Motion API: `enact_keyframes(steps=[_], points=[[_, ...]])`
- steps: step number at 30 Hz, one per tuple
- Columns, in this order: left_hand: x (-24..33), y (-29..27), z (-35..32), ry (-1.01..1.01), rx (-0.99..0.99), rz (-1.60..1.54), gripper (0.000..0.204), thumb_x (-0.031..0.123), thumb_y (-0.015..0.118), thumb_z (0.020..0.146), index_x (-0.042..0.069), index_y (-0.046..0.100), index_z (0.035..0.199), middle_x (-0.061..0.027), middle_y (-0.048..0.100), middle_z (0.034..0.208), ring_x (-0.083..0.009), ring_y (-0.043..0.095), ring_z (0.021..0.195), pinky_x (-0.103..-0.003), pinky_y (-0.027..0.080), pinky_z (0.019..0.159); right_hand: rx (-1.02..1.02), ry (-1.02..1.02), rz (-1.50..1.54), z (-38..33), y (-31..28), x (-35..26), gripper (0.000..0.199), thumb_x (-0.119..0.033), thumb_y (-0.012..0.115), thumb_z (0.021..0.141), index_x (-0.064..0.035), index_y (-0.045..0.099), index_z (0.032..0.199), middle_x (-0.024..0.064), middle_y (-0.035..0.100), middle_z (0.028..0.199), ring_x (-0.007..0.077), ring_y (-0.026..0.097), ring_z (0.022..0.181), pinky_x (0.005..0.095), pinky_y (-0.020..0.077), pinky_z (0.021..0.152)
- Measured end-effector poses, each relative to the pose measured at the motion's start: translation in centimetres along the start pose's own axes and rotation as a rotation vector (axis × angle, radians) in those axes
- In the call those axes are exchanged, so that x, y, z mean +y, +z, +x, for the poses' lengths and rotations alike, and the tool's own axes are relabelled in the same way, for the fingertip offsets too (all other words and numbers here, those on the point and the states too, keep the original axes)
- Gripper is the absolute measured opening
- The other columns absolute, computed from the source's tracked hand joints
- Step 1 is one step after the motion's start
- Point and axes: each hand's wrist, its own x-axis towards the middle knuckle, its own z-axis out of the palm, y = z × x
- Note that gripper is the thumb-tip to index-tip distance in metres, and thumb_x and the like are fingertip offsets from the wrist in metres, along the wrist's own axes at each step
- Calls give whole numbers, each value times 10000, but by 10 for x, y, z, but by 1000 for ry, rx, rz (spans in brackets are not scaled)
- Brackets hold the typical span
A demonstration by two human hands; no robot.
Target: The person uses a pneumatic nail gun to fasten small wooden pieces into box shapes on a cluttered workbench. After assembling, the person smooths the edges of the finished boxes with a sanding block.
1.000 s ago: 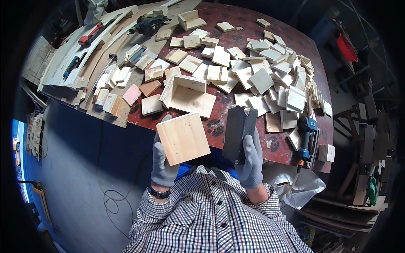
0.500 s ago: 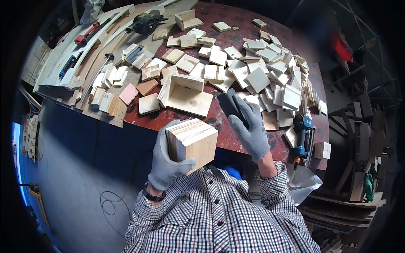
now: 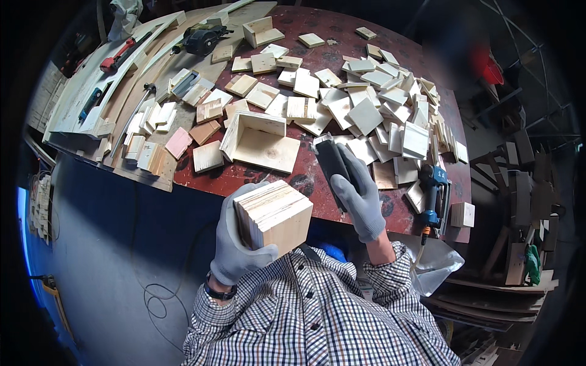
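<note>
My left hand, in a grey glove, grips a stack of square plywood pieces held edge-on in front of my chest. To its right my right hand, also in a grey glove, is closed around a dark sanding block raised over the table's near edge. The block stands apart from the plywood stack. Both checked sleeves come up from the lower edge.
A red-brown table carries many loose plywood squares and an open wooden box. A blue power tool lies at the right edge. Long boards, a red clamp and a dark power tool sit at the back left.
The left hand has turned the plywood stack from face-on to edge-on and lowered it. The right hand has lifted the sanding block up and away to the right.
</note>
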Motion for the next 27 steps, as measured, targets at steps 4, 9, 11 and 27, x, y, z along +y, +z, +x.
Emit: enact_keyframes(steps=[4,9,11,27], points=[[-4,-5,-3,-86,108,-57,1094,427,912,664,-31,383,1505,-163,557,1410,-267,570,1316,-418,463,1126,-113,23,247,-27,-7,-20,742,-468,503,1045,57,387,1556,277,565,1447,360,673,1189,448,578,990],[2,-2,-2,-78,100,-116,1085,387,900,663,-52,372,1503,-175,557,1400,-274,571,1312,-416,478,1112,-142,99,592,-35,-10,-17,694,-460,354,1099,70,389,1547,311,547,1459,415,682,1176,519,594,996],[10,2,1,-94,98,-168,1098,388,908,658,-57,367,1504,-183,556,1403,-279,568,1318,-420,471,1120,-189,154,840,-37,-10,-21,597,-354,328,1124,40,366,1571,278,561,1462,374,673,1220,481,584,1040],[17,7,8,-147,67,-158,1160,380,956,618,-55,366,1517,-153,548,1414,-248,553,1312,-407,451,1125,-91,-506,-149,-44,-7,-48,868,-407,749,912,22,394,1579,258,503,1507,399,531,1359,484,448,1123]])
